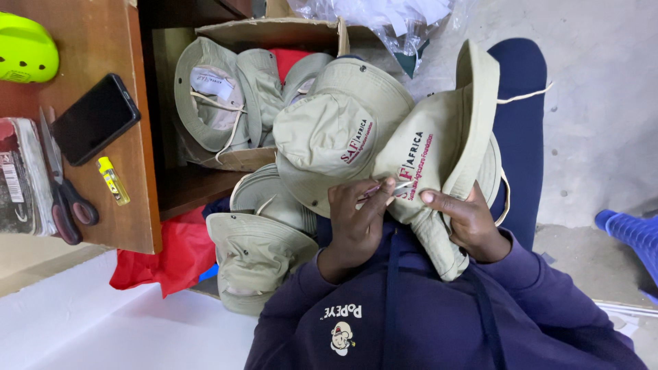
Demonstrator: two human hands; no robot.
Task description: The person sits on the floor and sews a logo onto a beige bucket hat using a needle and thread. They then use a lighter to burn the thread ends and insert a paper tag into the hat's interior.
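Nearest the camera, a dark navy sweatshirt (pixel 439 322) of soft knit fills the lower frame. Just above it, the left hand (pixel 356 223) has its fingers pinched together on a thin, pale, needle-like tool (pixel 384 188), whose long axis runs from the fingers up and right toward the red stitching on a khaki bucket hat (pixel 439 147). The right hand (pixel 469 223) is clamped on that hat's cloth, thumb pressed flat on the crown. The hat sits on the lap, folded, brim edge standing upward, a cream cord trailing right. A 2nd khaki hat (pixel 329 137), rounded crown facing the camera, lies touching it on the left. More soft cotton hats (pixel 257 253) are stacked lower left, over red fabric (pixel 171 253). Farther off, an open cardboard box (pixel 267 31) holds more hats. On the brown wooden surface (pixel 137 205) at left lie scissors (pixel 62 192), a yellow lighter (pixel 113 180), a black phone (pixel 96 118) and a glossy lime-green rounded object (pixel 24 49).
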